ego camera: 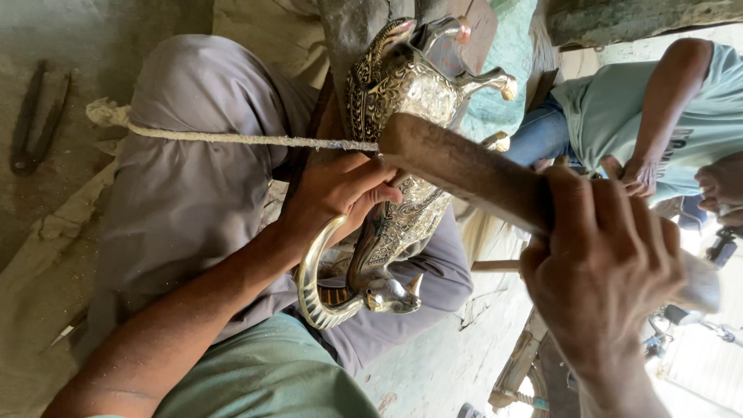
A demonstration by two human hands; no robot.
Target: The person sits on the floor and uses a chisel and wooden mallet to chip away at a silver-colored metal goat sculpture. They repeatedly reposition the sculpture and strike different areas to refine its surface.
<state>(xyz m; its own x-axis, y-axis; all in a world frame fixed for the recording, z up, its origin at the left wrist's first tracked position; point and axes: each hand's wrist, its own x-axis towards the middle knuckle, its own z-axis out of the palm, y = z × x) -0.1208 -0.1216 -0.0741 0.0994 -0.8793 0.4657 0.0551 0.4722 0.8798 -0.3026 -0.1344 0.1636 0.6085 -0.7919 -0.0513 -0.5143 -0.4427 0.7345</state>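
Now, what I see through the head camera:

Left hand: my left hand lies on the middle of the brass figure, fingers curled down over it, grip closed on the figure's body.
Right hand: my right hand is wrapped tight round the near end of a wooden handle, grip closed on it, close to the lens.
Handle: it slants up and left from my right fist; its far end sits just above my left hand, over the figure. I cannot tell whether it touches the brass.
Figure: an engraved brass animal with a curved horn and a small head at the near end, legs sticking out to the right; it rests across my lap, on the grey trousers.
Cord: a rough pale cord runs taut from the left, over my thigh, to the figure.
Floor: a dark metal tool lies well apart at the left on the floor.
Other person: a person in a pale green shirt sits at the upper right, hand on knee, apart from my work.
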